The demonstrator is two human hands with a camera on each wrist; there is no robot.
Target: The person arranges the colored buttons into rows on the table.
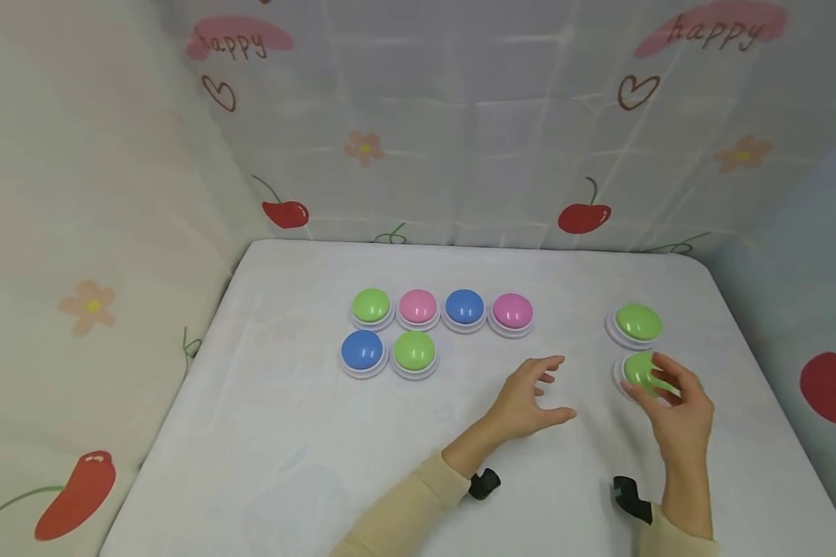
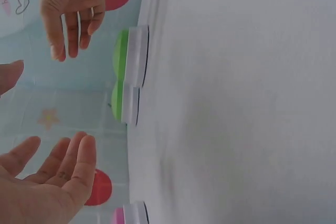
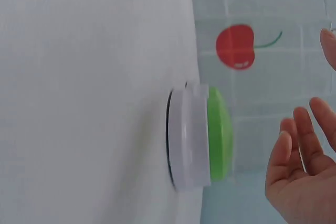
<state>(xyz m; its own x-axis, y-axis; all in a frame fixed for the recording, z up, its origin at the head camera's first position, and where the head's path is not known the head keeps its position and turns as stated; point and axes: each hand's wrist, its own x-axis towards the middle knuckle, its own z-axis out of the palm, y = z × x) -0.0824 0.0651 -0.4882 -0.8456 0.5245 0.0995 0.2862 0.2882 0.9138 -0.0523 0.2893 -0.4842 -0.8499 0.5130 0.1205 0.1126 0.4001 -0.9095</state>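
Note:
Two green push buttons with domed tops and round white bases stand on the right of the table, the far one (image 1: 638, 322) and the near one (image 1: 637, 370). Over the near one hovers my right hand (image 1: 681, 414), partly covering it in the head view. In the right wrist view its fingers (image 3: 310, 140) are loosely bent, apart from the green dome (image 3: 219, 135), and hold nothing. My left hand (image 1: 519, 402) hangs over the middle of the table, thumb and fingers spread apart, also holding nothing. The left wrist view shows both hands above the table's level.
Left of centre, a back row has a green button (image 1: 371, 306), pink button (image 1: 418, 307), blue button (image 1: 464, 309) and another pink button (image 1: 512, 312). Before it sit a blue button (image 1: 363, 351) and a green button (image 1: 414, 353). Printed curtains (image 1: 460, 155) surround the white table (image 1: 265, 433).

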